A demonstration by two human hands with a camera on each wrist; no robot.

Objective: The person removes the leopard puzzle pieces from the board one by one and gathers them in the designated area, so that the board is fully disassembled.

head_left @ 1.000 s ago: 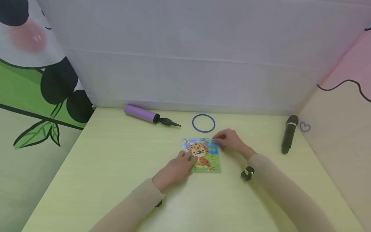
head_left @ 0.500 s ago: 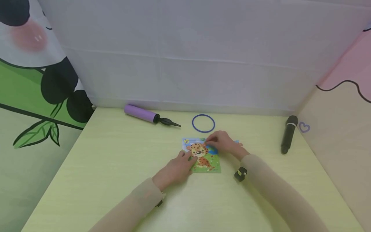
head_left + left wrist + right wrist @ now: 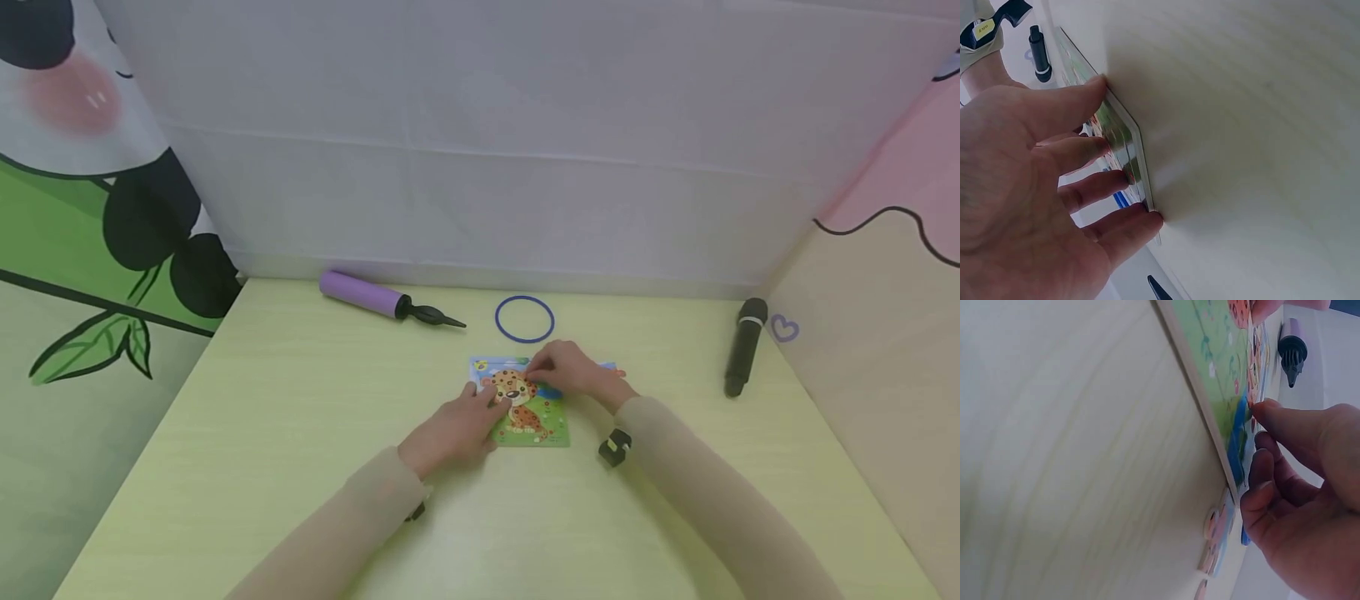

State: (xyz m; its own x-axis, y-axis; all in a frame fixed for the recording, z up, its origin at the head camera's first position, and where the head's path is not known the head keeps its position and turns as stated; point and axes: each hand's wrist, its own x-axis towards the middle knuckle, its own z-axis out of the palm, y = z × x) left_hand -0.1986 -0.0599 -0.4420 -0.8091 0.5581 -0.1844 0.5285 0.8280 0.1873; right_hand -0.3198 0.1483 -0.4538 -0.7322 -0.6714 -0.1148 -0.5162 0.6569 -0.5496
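A flat jigsaw puzzle (image 3: 528,421) with a cartoon leopard lies on the table. My left hand (image 3: 455,429) rests on its left side; the left wrist view shows fairly straight, spread fingers (image 3: 1100,184) touching the face and edge of the board. At the upper part, by the leopard's ear, my right hand (image 3: 573,369) pinches with thumb and forefinger at a puzzle piece, mostly hidden by the fingers. In the right wrist view the thumb (image 3: 1266,411) meets the board and the other fingers are curled. Loose puzzle pieces (image 3: 1213,540) lie just off the board's corner, partly under the right hand.
Behind the puzzle lies a blue ring (image 3: 525,319). A purple hand pump (image 3: 363,293) with a black nozzle is at the back left. A black microphone (image 3: 746,346) lies at the far right. White cloth (image 3: 480,208) hangs along the table's back edge (image 3: 637,293).
My right hand has moved left from the puzzle's upper right corner to the leopard's ear, uncovering a loose piece at the right. The left hand stays almost still on the board.
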